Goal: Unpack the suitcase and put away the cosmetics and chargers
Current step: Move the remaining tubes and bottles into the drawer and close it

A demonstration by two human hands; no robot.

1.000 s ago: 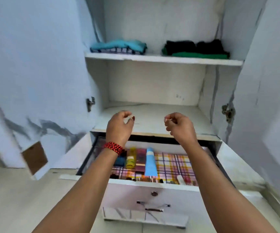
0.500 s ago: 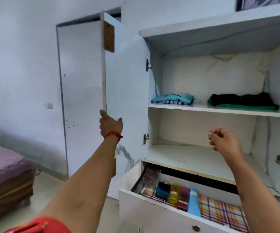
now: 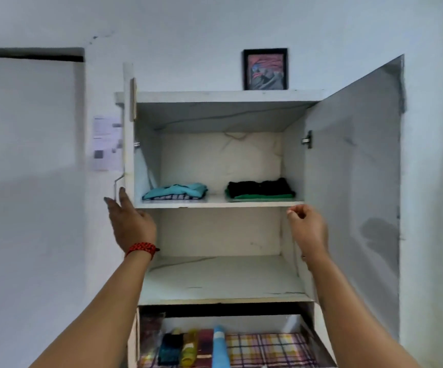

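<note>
Swinging toward closure, the left door [image 3: 128, 134] of the cupboard [image 3: 215, 96] is now being seen edge-on, whereas 0.5 s earlier it was being held wide open by its edge. The left hand [image 3: 131, 224] is being kept flat with fingers straight, its tips resting against that door's edge beside the metal handle [image 3: 116, 185]; nothing is being gripped. The right hand [image 3: 308, 229] is being held up near the cupboard's right wall, fingers curled in and empty. 1 s earlier both hands were being held over the drawer [image 3: 133, 341].

Putting away is therefore being judged done for these items and closing up under way, though the drawer is standing open and is probably going to block the doors. The cosmetics [image 3: 189, 346] are lying in the drawer's left half on a plaid liner [image 3: 268, 346], 4 coloured items side by side, the blue tube [image 3: 219, 346] among them. Its long axis is running front to back, the narrower end pointing toward the drawer's rear.
</note>
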